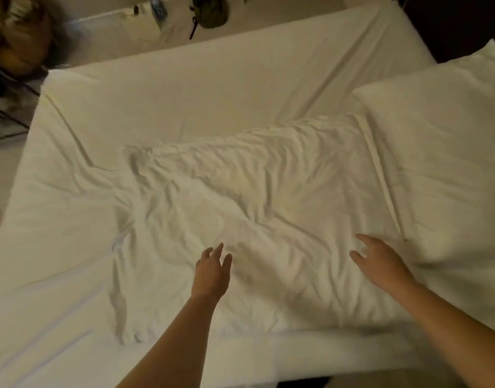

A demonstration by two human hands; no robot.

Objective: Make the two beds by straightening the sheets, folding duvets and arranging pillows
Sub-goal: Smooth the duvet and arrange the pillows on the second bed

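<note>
Across the middle of the frame a crumpled white duvet [254, 208] lies folded into a rough rectangle on the bed's white sheet [184, 88]. Its right edge lies against a plump pillow [442, 152] at the right of the frame. Both bare forearms reach up from the lower edge over the duvet's near half. The left hand [212, 271], lower centre, is open and palm down, with fingers straight, slightly spread and pointing toward the far side. The right hand [380, 261], lower right, is open too, its fingers splayed and angled toward the upper left, near the duvet's pillow-side edge. Whether either palm actually presses the fabric, I cannot tell. At the top centre a dark bag [211, 9] sits on the floor beyond the bed.
</note>
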